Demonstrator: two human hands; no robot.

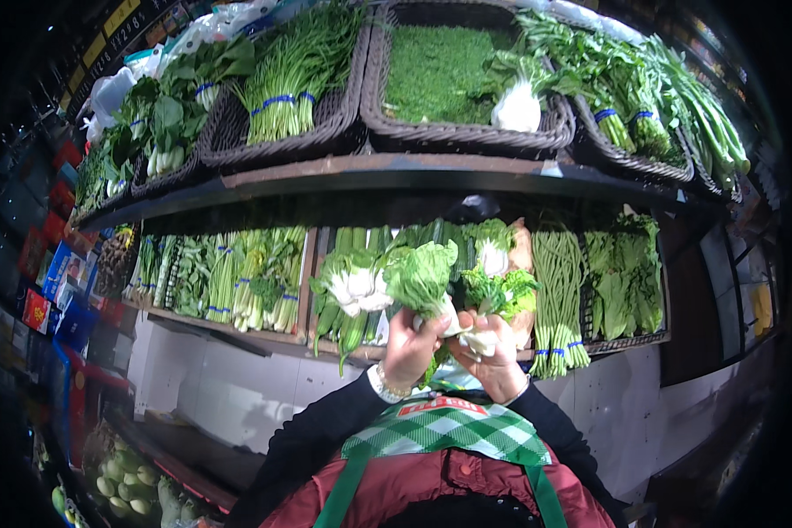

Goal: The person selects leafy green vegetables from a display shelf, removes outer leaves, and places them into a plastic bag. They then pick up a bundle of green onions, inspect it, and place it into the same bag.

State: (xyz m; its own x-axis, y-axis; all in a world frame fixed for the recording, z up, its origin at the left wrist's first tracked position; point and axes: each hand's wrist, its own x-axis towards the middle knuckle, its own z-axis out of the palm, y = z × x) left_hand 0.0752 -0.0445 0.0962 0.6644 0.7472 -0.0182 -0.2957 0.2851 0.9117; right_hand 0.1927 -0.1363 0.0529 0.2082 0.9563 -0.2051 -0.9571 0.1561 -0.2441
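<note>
Near the middle of the head view, my left hand (407, 346) grips a leafy green vegetable with a white base (424, 277). Beside it, my right hand (492, 353) holds white stalks (478, 342) with the fingers curled round them; the two hands nearly meet at the stem ends. Bright green leaves (508, 290) stand just above my right hand; whether they belong to what it holds I cannot tell. White-stemmed greens (358, 288) lie to the left on the lower shelf, above long green peppers (353, 333).
Across the upper shelf (396, 165) stand wicker baskets (462, 132) of bundled greens, one with a white-stemmed cabbage (517, 107). Below, yardlong beans (558, 290), leaf lettuce (624, 284) and banded bunches (221, 277) fill the lower display. Pale round vegetables (127, 485) lie at the lower left.
</note>
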